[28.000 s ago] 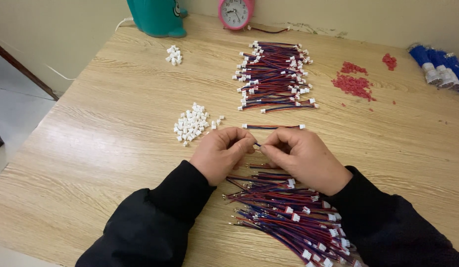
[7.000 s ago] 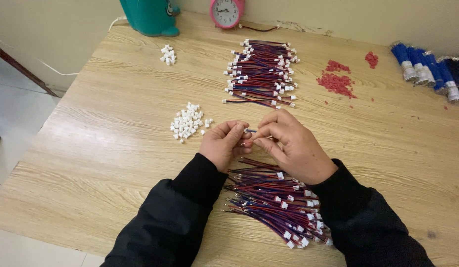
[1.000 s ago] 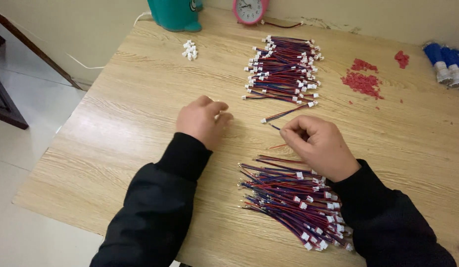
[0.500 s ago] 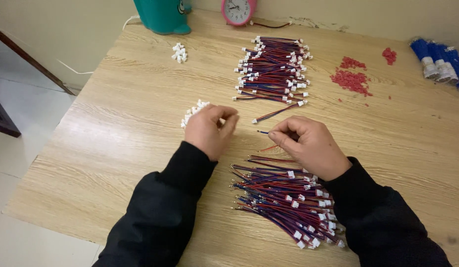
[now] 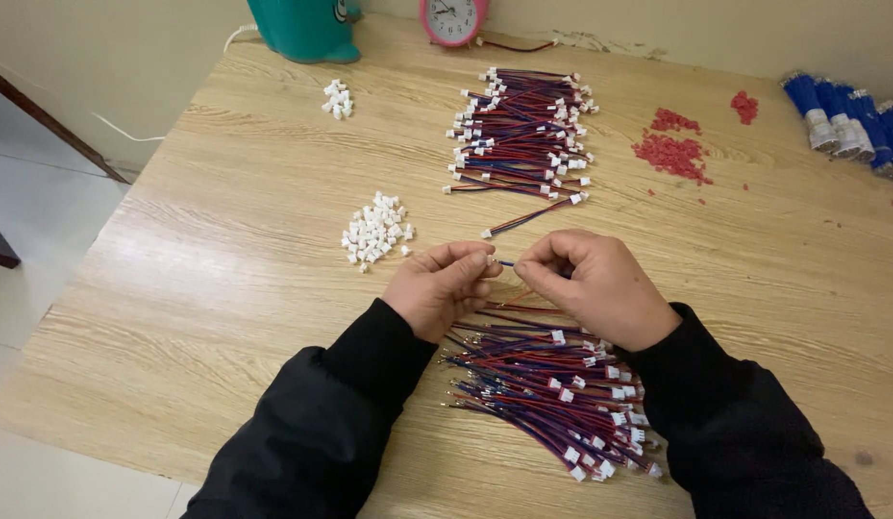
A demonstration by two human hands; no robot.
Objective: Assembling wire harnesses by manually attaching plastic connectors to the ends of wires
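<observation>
Left hand point(image 5: 445, 284) pinches a small white plastic plug; right hand point(image 5: 589, 284) pinches a thin red-and-blue wire point(image 5: 505, 263) between them. Blocky white plugs point(image 5: 375, 231) heaped just left on grainy wooden table point(image 5: 206, 250).

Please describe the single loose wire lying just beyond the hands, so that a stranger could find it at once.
On the light wooden table, find the far pile of red-and-blue wires. Just nearer, a single red-and-blue wire with white plugs lies slanted and apart from the pile, beyond the left hand and right hand.
</observation>
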